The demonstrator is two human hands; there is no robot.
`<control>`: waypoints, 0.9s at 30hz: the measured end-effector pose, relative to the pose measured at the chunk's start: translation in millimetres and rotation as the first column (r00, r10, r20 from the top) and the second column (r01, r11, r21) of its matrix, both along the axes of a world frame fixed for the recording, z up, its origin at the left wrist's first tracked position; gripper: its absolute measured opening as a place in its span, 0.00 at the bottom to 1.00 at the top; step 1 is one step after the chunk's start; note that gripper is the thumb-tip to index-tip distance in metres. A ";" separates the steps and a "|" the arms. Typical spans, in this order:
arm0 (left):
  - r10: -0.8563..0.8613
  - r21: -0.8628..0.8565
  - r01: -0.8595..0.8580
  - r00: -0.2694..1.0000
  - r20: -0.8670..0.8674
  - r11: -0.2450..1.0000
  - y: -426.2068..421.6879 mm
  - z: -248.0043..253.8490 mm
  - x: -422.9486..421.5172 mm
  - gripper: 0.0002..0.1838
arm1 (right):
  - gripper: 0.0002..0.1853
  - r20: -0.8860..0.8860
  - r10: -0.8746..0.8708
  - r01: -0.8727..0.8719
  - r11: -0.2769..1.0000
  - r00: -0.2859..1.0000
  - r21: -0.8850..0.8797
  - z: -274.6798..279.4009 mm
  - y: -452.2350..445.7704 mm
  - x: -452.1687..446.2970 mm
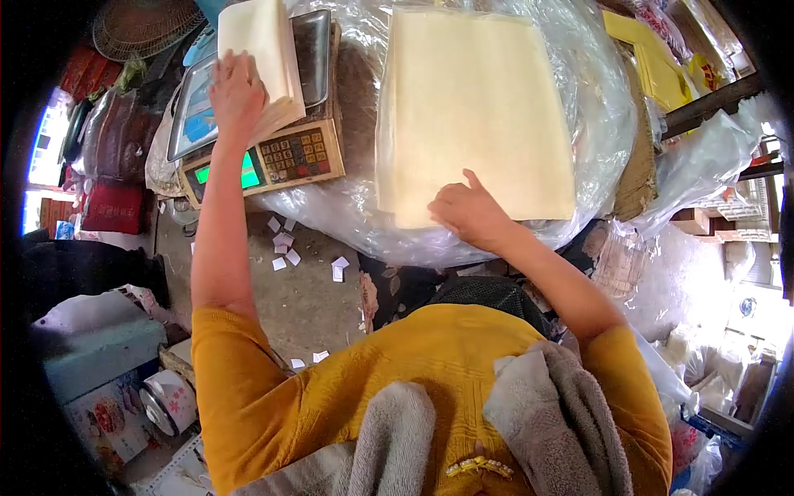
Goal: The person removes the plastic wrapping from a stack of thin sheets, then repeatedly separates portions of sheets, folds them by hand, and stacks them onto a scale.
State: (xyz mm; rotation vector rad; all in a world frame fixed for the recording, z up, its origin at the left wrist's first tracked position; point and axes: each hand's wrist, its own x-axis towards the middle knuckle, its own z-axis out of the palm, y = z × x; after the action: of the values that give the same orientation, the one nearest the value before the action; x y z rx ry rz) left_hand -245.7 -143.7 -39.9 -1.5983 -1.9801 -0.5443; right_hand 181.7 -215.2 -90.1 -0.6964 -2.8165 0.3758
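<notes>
My left hand lies with fingers spread on a folded stack of thin cream sheets. That stack rests on the metal pan of a digital scale, its lower edges fanning out near the keypad. A larger flat stack of cream sheets lies on clear plastic wrapping in front of me. Over its near edge is my right hand, thumb raised apart and fingers loosely bent, touching or just above the top sheet. I see nothing held in it. The sheets' exact material cannot be made out.
Yellow packaging sits at the far right beside a cardboard edge. Several small white paper pieces are scattered on the floor. A fan stands at the far left. A grey towel hangs over my shoulders.
</notes>
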 end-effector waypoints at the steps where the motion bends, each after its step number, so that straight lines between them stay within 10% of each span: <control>1: -0.037 0.153 0.032 0.999 0.025 0.988 -8.1 15.2 19.7 0.28 | 0.02 0.070 0.029 -0.031 0.999 0.997 0.032 -0.4 0.5 -3.6; 5: -0.237 0.417 0.160 0.961 0.141 0.895 -59.5 44.2 102.1 0.30 | 0.02 0.215 0.080 -0.106 0.988 0.973 0.112 -2.4 -0.5 -10.9; 12: -0.475 0.357 0.339 0.768 0.430 0.870 -117.4 -26.6 199.8 0.34 | 0.03 0.143 0.056 -0.077 0.987 0.988 0.143 -13.6 -3.5 -18.5; 15: -0.473 0.283 0.379 0.721 0.507 0.881 -133.6 -54.2 243.1 0.38 | 0.04 -0.042 -0.203 0.183 0.941 0.978 -0.283 -17.8 15.1 -13.5; 17: -0.218 -0.134 0.312 0.858 0.466 0.941 -144.4 -70.2 258.0 0.35 | 0.09 -0.056 -0.704 0.394 0.460 0.708 -0.796 20.9 44.4 11.0; 19: -0.334 -0.449 0.380 0.925 0.182 0.809 -146.5 -86.3 256.1 0.29 | 0.14 -0.096 -0.690 0.307 0.436 0.717 -0.846 26.4 59.8 26.7; 21: -0.395 -0.578 0.580 0.815 0.425 0.574 -130.7 -82.9 254.8 0.23 | 0.16 -0.277 -0.524 0.112 0.592 0.805 -0.798 13.4 39.8 26.5; 23: -0.402 -0.517 0.660 0.747 0.530 0.545 -116.3 -63.7 264.4 0.20 | 0.16 -0.222 -0.318 0.284 0.944 0.922 -0.170 -6.5 19.3 21.0; 26: -0.502 -0.328 0.713 0.682 0.533 0.620 -113.2 -64.9 268.6 0.18 | 0.15 -0.077 -0.195 0.209 0.919 0.978 0.333 -26.2 21.2 30.3; 27: -0.541 -0.242 0.713 0.671 0.508 0.658 -112.3 -70.8 268.6 0.18 | 0.14 -0.108 -0.253 0.270 0.941 0.961 0.202 -22.4 33.8 35.2</control>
State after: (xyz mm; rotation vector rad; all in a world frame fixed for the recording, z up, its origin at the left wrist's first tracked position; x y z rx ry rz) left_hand 22.9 -256.1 -110.7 -2.7106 -1.8224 -0.7883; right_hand 216.8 -181.4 -112.5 -0.9662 -2.5900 0.0497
